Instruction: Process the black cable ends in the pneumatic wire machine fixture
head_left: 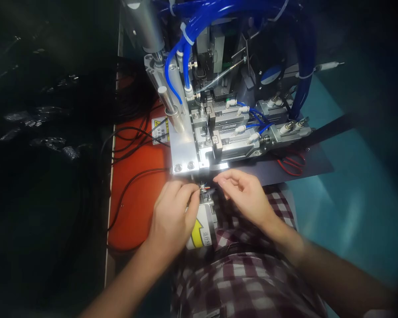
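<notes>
My left hand point(174, 210) is closed in a pinch at the front of a metal machine point(185, 148). At its fingertips is a small cable end with thin coloured wires point(204, 187), one of them reddish orange. This sits just above a small metal fixture point(208, 204). My right hand point(245, 194) is a little to the right, apart from the wires, with fingers curled and thumb and forefinger together. Whatever it pinches, if anything, is too small to make out.
Blue air hoses point(205, 20) arch over the machine's cylinders. Black cables point(132, 132) cross the orange board point(135, 198) on the left. A label with a yellow arrow point(197, 234) is below the fixture. Red-handled scissors or tweezers-like loops point(292, 170) lie at right. Clear plastic bags point(49, 141) show dimly far left.
</notes>
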Available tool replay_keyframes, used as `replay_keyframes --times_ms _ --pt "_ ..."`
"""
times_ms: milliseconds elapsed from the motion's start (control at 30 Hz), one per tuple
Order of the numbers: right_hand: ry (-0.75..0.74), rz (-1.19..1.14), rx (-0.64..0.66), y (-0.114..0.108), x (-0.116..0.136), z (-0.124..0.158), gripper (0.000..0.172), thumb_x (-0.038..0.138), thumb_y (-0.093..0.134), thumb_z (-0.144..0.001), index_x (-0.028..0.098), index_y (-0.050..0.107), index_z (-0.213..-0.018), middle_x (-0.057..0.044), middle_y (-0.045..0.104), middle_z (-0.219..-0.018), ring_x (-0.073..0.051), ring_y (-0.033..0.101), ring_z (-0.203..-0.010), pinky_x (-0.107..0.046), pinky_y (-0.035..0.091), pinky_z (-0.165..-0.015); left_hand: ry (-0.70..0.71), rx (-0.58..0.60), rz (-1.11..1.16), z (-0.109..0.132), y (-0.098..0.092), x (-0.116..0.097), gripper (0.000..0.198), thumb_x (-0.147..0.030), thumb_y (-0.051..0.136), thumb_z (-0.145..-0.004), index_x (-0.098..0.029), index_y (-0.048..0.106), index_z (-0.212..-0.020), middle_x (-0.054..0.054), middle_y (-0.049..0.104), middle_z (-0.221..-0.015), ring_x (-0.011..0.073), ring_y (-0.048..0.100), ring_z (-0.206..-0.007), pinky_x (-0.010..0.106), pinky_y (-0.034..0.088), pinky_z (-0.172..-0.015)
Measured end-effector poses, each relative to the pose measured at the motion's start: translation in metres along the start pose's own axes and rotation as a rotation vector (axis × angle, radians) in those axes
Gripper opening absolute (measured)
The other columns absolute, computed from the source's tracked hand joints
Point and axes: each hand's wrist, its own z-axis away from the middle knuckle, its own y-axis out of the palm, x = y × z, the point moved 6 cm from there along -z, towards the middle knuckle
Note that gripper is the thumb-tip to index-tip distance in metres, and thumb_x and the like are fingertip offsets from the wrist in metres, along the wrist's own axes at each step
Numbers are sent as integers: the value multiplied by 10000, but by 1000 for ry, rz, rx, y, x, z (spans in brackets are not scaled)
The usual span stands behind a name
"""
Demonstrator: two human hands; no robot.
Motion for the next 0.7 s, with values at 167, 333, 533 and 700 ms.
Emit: replay_keyframes --times_ms 167,333,533,700 --pt "153 -90 70 7 -13 -3 179 309 643 -784 131 651 -805 46 485 -570 -75 396 -494 -209 301 -455 -80 -47 38 1 -1 3 61 -136 604 -841 -130 659 -814 42 616 -766 150 581 -725 262 461 -668" --pt "226 -161 144 17 -12 -8 137 270 636 -762 134 627 -753 39 514 -575 -73 407 -492 -205 310 -449 -81 -40 80 1 -1 6 57 -123 612 -835 -127 669 -838 42 620 -780 140 588 -744 243 462 -679" --pt "-147 244 16 10 5 -5 68 171 572 -793 154 629 -760 27 532 -601 -86 436 -514 -221 359 -492 -73 -43 87 1 -1 6 62 -104 611 -832 -128 668 -840 33 621 -769 125 582 -720 229 459 -659" --pt "-546 542 -34 12 28 6 123 122 549 -813 151 649 -747 19 550 -608 -93 463 -550 -250 378 -579 -67 -34 94 1 -1 6 62 -95 617 -830 -128 665 -851 28 617 -770 117 574 -720 225 456 -666"
